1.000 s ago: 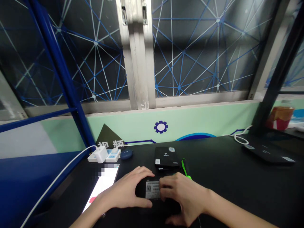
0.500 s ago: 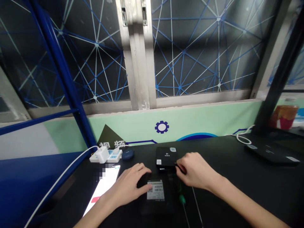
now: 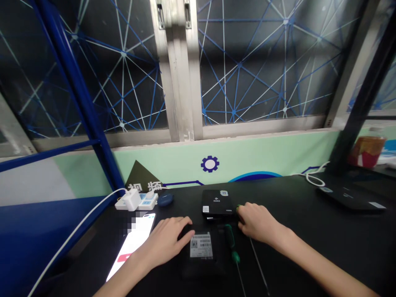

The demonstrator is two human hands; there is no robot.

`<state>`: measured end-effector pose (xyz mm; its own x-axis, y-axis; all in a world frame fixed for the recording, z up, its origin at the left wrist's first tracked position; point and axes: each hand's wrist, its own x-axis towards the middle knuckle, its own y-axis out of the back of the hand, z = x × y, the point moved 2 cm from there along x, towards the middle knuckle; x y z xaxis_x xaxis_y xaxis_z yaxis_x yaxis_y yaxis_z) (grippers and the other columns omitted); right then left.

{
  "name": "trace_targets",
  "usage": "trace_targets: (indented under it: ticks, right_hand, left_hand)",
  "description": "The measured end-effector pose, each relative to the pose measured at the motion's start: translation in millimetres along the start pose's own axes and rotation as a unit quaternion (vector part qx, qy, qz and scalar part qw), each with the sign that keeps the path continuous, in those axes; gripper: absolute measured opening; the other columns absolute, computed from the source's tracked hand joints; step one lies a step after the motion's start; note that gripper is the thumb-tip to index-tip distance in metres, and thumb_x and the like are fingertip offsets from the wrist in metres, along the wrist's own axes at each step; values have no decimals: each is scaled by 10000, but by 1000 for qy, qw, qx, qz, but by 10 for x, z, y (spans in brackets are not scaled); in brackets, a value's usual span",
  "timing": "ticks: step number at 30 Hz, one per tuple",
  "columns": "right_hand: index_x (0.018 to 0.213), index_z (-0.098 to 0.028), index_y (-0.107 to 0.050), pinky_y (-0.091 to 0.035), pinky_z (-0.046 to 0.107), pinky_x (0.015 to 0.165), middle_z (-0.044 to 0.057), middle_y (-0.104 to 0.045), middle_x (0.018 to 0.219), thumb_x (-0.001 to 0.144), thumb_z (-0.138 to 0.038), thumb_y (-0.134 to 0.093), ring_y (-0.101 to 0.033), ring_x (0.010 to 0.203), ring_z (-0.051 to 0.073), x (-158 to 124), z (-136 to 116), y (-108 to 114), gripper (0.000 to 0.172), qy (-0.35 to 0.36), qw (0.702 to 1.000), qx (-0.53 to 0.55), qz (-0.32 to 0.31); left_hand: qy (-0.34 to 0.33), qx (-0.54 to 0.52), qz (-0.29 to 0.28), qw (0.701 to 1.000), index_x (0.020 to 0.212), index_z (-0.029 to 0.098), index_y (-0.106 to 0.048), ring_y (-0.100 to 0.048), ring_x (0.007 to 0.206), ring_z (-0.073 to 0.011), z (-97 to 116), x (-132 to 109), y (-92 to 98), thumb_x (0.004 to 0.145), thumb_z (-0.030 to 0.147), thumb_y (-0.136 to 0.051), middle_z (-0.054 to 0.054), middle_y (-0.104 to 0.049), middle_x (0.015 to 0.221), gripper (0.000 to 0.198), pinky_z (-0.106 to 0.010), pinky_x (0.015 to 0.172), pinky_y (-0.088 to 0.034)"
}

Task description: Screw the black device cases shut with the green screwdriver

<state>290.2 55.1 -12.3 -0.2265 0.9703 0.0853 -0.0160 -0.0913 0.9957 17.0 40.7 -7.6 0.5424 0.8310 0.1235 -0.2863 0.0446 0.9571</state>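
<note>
My left hand (image 3: 168, 234) is curved round the far left corner of a black box (image 3: 202, 268) with a white printed label (image 3: 201, 246); its thumb tip lies by the label and its other fingertips are partly hidden. My right hand (image 3: 257, 222) is closed on a screwdriver (image 3: 259, 266); a bit of green shows beyond the fist and the thin metal shaft points toward me. Between the hands lies another screwdriver with a green and black handle (image 3: 233, 247). A flat black device (image 3: 216, 202) with small stickers lies beyond the labelled box, left of my right hand.
A lit phone (image 3: 136, 239) lies beside my left forearm. Behind it are a power strip (image 3: 148, 201) with a white charger (image 3: 132, 199) and a dark blue case (image 3: 165, 199). Another black device (image 3: 352, 199) and a white cable (image 3: 314, 178) are at the right.
My right hand has moved a little to the right, away from the flat device, and the screwdriver shaft has shifted with it. My left thumb has drawn back slightly from the label.
</note>
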Motion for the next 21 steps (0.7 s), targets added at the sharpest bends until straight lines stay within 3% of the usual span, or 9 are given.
trace_targets:
  ticks: [8,11,14,16,19,21]
  right_hand:
    - [734,-152,-641,-312,287,532,129,-672,782,734,-159,-583,-676,715,285,23,75,52,59,-49,998,-4,36]
    - [646,-182,-563,-250,285,495,74,-609,647,747,-191,-566,-611,589,229,22,120,195,102,-84,992,17,97]
    - [735,-212,-522,-271,274,485,-17,-516,530,774,-231,-576,-503,489,161,11,154,341,69,-73,972,139,173]
    - [880,-219,-511,-318,270,484,-61,-469,505,832,-277,-572,-452,457,133,-2,140,399,97,-25,931,286,227]
    - [1173,-211,-420,-385,265,472,-45,-535,615,908,-368,-558,-502,498,130,-31,63,391,337,33,808,501,309]
    - [1330,-227,-317,-415,255,433,0,-614,743,923,-383,-566,-527,490,120,-34,-27,314,501,55,746,592,299]
  left_hand:
    - [13,-3,-3,1000,1141,279,-606,-639,891,-269,-32,-3,-44,1004,501,-355,-36,-683,948,361,-351,761,-448]
    - [15,-2,-1,1000,1149,285,-599,-642,911,-276,-51,-5,-71,1010,495,-345,-43,-686,969,357,-367,771,-445]
    - [22,7,-7,1000,1148,283,-593,-649,905,-279,-49,-6,-81,1021,468,-321,-52,-683,951,353,-370,761,-443]
    - [24,13,-11,1000,1137,279,-589,-653,879,-277,-41,-7,-83,1028,445,-301,-51,-681,931,350,-369,748,-441]
    - [25,17,-12,999,1122,273,-588,-656,850,-269,-37,-9,-89,1034,425,-283,-48,-676,898,352,-353,728,-436]
    - [27,22,-7,999,1118,274,-589,-654,849,-267,-45,-8,-99,1034,425,-281,-46,-672,880,354,-346,728,-433]
